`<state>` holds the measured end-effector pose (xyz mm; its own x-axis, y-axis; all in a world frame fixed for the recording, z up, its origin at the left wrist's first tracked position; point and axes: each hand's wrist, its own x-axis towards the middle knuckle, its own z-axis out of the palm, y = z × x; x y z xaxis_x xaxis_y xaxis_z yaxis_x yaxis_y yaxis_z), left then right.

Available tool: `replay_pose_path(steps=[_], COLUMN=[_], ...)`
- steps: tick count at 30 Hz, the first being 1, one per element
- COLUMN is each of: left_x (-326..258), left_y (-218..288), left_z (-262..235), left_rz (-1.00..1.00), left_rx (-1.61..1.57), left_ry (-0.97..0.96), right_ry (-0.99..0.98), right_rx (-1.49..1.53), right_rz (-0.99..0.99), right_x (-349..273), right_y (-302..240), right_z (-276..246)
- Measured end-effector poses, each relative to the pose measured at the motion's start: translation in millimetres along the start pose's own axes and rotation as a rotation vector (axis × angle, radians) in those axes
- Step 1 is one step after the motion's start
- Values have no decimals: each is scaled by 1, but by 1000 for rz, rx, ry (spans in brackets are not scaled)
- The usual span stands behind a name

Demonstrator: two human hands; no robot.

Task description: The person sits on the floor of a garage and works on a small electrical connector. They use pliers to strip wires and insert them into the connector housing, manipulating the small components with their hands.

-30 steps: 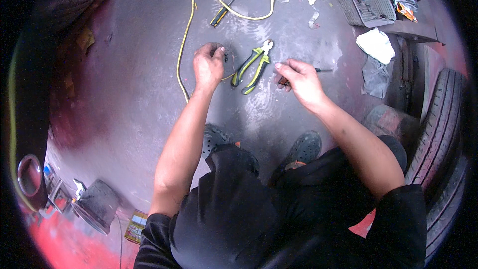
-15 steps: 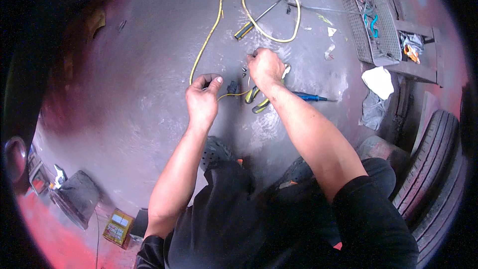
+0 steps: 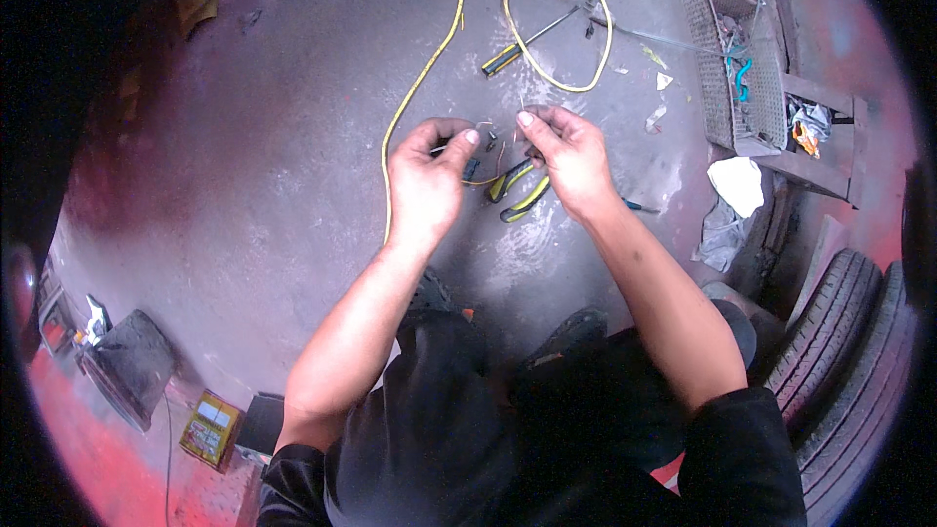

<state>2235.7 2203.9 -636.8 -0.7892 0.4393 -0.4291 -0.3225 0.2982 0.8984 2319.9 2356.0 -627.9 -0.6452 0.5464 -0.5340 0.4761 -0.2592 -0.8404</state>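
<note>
My left hand (image 3: 429,171) is closed, thumb against fingers, with a thin wire (image 3: 484,124) poking out at the fingertips. Level with it, my right hand (image 3: 573,158) pinches another thin, pale strand of wire (image 3: 522,105) between thumb and forefinger. A yellow cable (image 3: 410,78) runs from a loose coil down behind my left hand and wrist. Pliers with yellow-green and black handles (image 3: 527,200) lie beneath my right hand, their jaws hidden. Between the hands, a small dark connector (image 3: 470,171) lies on the floor, partly covered by my left hand. Just the blade of a screwdriver (image 3: 640,207) shows beyond my right wrist.
A yellow-and-black screwdriver (image 3: 503,60) lies ahead, near the cable's loop. On the right are a grey plastic basket (image 3: 711,78) of tools, a white cloth (image 3: 736,185) and tires (image 3: 825,332). A yellow-brown tin (image 3: 210,429) stands at lower left.
My hands have come closer together and turned toward each other. My right hand has moved right and slightly down, and a wire now shows at its fingertips. The view has shifted slightly.
</note>
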Motion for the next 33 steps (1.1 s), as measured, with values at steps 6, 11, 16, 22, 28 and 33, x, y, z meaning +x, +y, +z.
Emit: replay_pose_path(steps=[6,11,16,22,28,33], left_x=[-22,-33,-42,-50,-49,-39], left_y=[19,16,9,7,7,18], left_z=[19,14,12,27,28,20], left_rz=[-115,-190,-100,41,-37,-10], left_rx=[-52,-81,-5,118,203,114], left_ry=[-45,-61,-41,22,-5,-47], right_ry=[65,155,162,209,190,204], right_rx=[19,198,266,340,318,86], right_rz=[-94,-71,-30,-7,37,-85], right_x=[-27,-41,-49,-54,-57,-63], right_y=[-2,1,10,14,19,28], right_z=[5,23,30,25,10,-5])
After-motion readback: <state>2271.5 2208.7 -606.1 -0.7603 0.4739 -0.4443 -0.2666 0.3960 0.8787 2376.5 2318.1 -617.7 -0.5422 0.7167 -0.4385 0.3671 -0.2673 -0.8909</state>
